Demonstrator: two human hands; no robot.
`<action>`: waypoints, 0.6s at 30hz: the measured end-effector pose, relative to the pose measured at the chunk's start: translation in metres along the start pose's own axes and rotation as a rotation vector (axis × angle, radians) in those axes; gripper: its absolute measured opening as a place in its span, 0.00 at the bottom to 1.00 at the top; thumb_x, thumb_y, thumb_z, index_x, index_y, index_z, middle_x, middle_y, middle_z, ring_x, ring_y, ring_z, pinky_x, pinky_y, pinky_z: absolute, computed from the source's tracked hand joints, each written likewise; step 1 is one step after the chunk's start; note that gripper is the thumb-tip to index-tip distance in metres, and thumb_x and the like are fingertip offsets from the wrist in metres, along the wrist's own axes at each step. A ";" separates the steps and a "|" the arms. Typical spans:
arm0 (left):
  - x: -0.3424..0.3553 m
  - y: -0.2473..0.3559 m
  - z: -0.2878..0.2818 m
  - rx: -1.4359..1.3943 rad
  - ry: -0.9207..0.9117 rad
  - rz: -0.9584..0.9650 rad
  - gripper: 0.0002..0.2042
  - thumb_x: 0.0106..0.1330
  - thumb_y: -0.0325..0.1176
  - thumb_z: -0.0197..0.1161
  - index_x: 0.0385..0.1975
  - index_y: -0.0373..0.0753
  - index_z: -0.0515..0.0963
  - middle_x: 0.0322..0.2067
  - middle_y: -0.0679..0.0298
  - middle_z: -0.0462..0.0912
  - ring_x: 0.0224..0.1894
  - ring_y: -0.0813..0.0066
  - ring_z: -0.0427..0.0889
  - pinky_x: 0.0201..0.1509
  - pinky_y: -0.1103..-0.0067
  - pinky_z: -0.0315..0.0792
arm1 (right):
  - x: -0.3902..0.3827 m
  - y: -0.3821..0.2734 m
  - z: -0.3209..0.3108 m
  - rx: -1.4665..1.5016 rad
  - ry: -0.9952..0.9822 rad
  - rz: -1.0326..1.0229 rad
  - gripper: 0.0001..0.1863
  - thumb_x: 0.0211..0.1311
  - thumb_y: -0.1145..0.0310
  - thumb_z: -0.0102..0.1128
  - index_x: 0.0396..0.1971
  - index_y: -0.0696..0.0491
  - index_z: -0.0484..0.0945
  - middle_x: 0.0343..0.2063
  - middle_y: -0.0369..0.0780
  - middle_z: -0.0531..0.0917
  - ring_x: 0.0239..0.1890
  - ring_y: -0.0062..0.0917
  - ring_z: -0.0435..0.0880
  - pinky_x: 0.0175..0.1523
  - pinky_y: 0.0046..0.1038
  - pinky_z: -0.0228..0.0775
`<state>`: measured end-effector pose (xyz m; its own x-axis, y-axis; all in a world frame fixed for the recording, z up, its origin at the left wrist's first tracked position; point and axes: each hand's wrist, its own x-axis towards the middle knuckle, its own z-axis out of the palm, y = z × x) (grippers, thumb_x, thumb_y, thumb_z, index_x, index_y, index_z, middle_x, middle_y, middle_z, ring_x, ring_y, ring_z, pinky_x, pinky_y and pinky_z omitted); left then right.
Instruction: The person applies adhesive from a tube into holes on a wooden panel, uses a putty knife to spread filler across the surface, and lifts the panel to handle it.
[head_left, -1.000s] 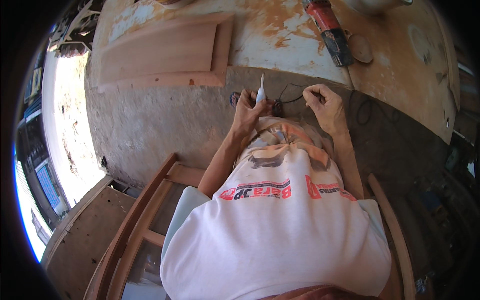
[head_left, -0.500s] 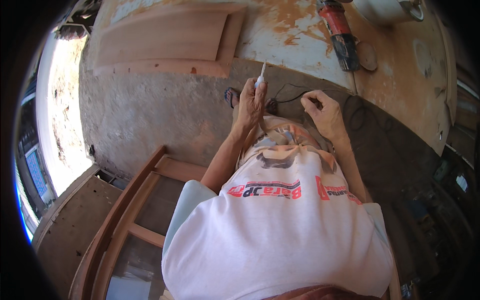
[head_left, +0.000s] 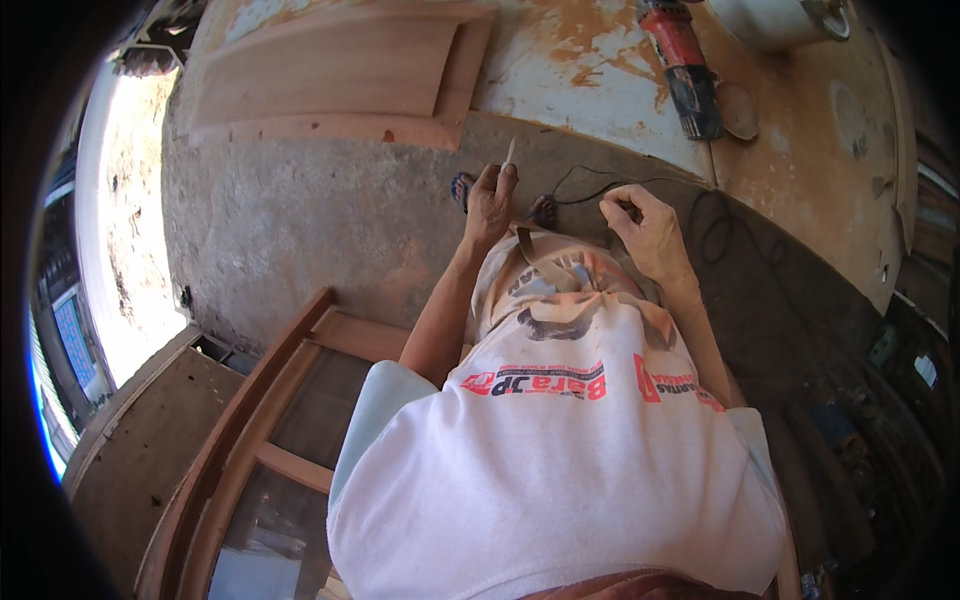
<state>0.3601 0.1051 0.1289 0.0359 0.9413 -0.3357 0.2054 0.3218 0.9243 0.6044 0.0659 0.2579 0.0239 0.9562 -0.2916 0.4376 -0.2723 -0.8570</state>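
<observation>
My left hand (head_left: 490, 207) is closed around a small white nozzle bottle (head_left: 511, 152); its thin pale tip points up, away from me, and the fingers cover most of its body. To the right, my right hand (head_left: 645, 228) is curled with thumb and forefinger drawn together. Whether something small sits in that pinch is not visible. Both hands are held out in front of my body, apart from each other and short of the worktable (head_left: 590, 110).
On the table lie a wooden panel (head_left: 330, 80) and a red and black power tool (head_left: 684, 75), beside a pale round piece (head_left: 737, 110). A black cable (head_left: 715, 235) loops on the floor at right. Behind my left arm stands a wooden frame with glass panes (head_left: 265, 455).
My left hand has moved slightly left and down toward me, and the bottle has turned so less of its white body shows. The right hand has barely moved.
</observation>
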 end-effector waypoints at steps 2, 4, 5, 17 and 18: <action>-0.004 0.000 -0.005 -0.096 -0.086 -0.045 0.21 0.76 0.51 0.58 0.38 0.35 0.76 0.29 0.69 0.75 0.33 0.81 0.70 0.37 0.80 0.67 | -0.002 0.002 -0.001 0.000 0.007 -0.004 0.10 0.66 0.68 0.66 0.40 0.59 0.82 0.31 0.41 0.86 0.32 0.23 0.84 0.40 0.27 0.76; -0.010 0.004 -0.007 -0.185 -0.171 -0.072 0.19 0.77 0.50 0.58 0.37 0.36 0.76 0.28 0.71 0.73 0.28 0.85 0.66 0.31 0.82 0.63 | -0.001 0.003 -0.001 0.004 0.010 -0.008 0.10 0.66 0.68 0.66 0.40 0.60 0.82 0.31 0.41 0.86 0.31 0.23 0.84 0.39 0.27 0.77; -0.014 0.006 -0.008 -0.226 -0.216 -0.077 0.18 0.77 0.49 0.57 0.36 0.37 0.76 0.26 0.72 0.71 0.24 0.87 0.63 0.27 0.84 0.59 | -0.002 0.002 -0.002 0.003 0.012 -0.009 0.10 0.66 0.68 0.66 0.39 0.60 0.82 0.31 0.42 0.86 0.32 0.24 0.85 0.40 0.27 0.77; -0.044 0.104 -0.012 -0.396 -0.556 -0.045 0.26 0.81 0.49 0.45 0.48 0.28 0.79 0.20 0.69 0.72 0.18 0.83 0.70 0.22 0.84 0.65 | 0.014 -0.035 -0.012 0.044 0.138 -0.208 0.08 0.66 0.72 0.66 0.42 0.58 0.83 0.35 0.39 0.86 0.36 0.20 0.85 0.42 0.24 0.77; -0.045 0.107 -0.012 -0.402 -0.569 -0.043 0.26 0.81 0.49 0.45 0.49 0.28 0.79 0.20 0.69 0.72 0.18 0.83 0.71 0.22 0.83 0.66 | 0.015 -0.042 -0.013 0.048 0.149 -0.226 0.08 0.65 0.72 0.67 0.42 0.57 0.84 0.36 0.40 0.87 0.37 0.22 0.86 0.42 0.25 0.78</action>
<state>0.3687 0.0986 0.2450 0.5648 0.7628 -0.3149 -0.1557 0.4732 0.8671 0.5978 0.0935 0.2947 0.0640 0.9976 -0.0278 0.4039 -0.0514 -0.9133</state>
